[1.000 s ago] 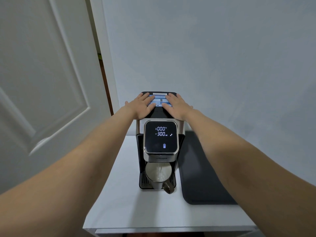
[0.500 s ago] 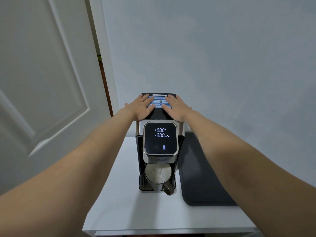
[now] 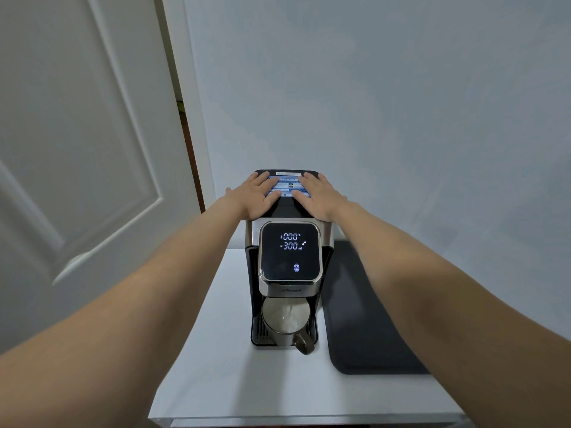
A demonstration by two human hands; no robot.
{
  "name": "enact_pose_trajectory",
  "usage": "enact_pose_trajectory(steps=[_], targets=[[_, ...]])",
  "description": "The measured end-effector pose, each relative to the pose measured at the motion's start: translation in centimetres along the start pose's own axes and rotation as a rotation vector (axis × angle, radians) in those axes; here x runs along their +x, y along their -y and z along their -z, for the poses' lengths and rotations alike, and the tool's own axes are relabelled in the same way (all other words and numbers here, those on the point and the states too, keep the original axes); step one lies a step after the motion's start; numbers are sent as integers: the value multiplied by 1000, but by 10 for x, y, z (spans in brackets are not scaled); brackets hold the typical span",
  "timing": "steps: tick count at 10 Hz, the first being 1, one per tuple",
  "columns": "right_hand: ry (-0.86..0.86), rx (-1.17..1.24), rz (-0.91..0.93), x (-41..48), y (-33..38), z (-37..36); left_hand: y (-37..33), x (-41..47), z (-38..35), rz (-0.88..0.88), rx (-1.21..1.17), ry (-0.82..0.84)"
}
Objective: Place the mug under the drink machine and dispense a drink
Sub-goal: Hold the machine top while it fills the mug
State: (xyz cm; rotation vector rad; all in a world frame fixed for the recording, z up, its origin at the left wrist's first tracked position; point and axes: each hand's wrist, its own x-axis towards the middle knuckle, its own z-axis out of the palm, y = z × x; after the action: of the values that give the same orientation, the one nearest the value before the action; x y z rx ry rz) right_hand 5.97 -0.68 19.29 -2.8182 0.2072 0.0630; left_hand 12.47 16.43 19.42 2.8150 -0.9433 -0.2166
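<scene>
The drink machine (image 3: 289, 257), black and silver, stands on a white table with its lit display reading 000 and 300 ml. A grey mug (image 3: 285, 322) sits on the drip tray under the spout, handle toward me at the right. A thin stream of liquid falls into the mug. My left hand (image 3: 256, 196) and my right hand (image 3: 316, 196) lie flat, fingers spread, on the machine's rear lid, one on each side of a blue label. Neither hand holds anything.
The white table (image 3: 216, 366) ends at its front edge near the bottom of the view. A dark mat (image 3: 364, 319) lies on the table right of the machine. A white door (image 3: 77, 134) stands at the left, and a pale wall is behind.
Both hands stay flat on the lid. The stream keeps running into the mug. The small animated icon beside 300 ml on the display has changed.
</scene>
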Motion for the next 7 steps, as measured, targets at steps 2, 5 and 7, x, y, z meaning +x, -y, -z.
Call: enact_pose_trajectory(steps=[2, 5, 7], targets=[[4, 8, 1, 1, 0, -1, -1, -1, 0, 9, -2, -1], [6, 3, 5, 2, -1, -1, -2, -4, 1, 17, -5, -2], [8, -3, 0, 0, 0, 0, -2, -4, 2, 16, -12, -6]])
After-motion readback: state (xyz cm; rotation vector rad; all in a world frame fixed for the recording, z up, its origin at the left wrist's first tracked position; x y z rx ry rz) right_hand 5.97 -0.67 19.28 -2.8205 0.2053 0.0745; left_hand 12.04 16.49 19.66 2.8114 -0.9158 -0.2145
